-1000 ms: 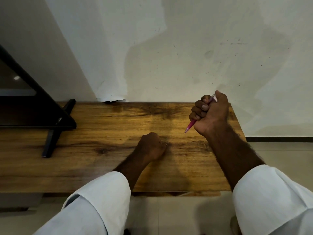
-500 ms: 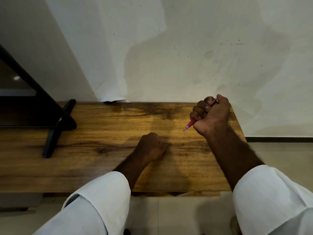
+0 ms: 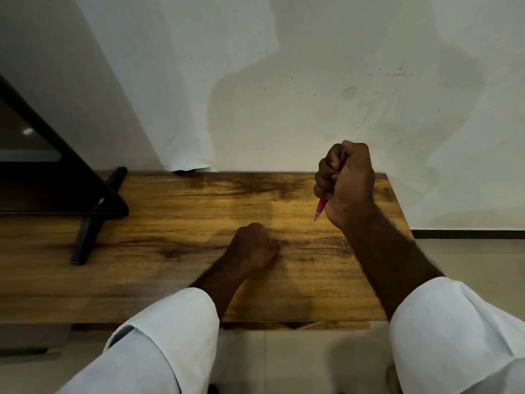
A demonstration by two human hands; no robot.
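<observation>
Nearest the camera, two loose white cloth sleeves (image 3: pixel 159 345) crossed the front edge of the brown grained wooden table (image 3: pixel 170 280), which ran below and nearer than both hands. The left hand (image 3: pixel 252 245) rested on the wood as a clenched fist with nothing showing inside it, nearer than the grip and to its left. Farther on, the right hand (image 3: pixel 349 183) was raised off the board, its fingers wrapped in a fist round a slim pink plastic pen (image 3: pixel 320 209). The barrel ran through the fist, and the tip stuck out below the little finger, pointing down at the wood without touching it. Judging by this, the pen was securely in hand, but no mark, paper or other target lay under it. Whatever was to be done with it, whether turning it into a writing hold or setting it down, appeared still to come. Bare wood stretched left of the grip, and the table's right edge lay close beside the wrist, with pale tiled floor (image 3: pixel 468 257) beyond it. A black slanted stand with a flat foot (image 3: pixel 85 231) stood well off to the left. The table's far edge passed just behind the knuckles, and the scuffed white wall (image 3: pixel 284 81) rose straight from it, leaving little room to push forward.
</observation>
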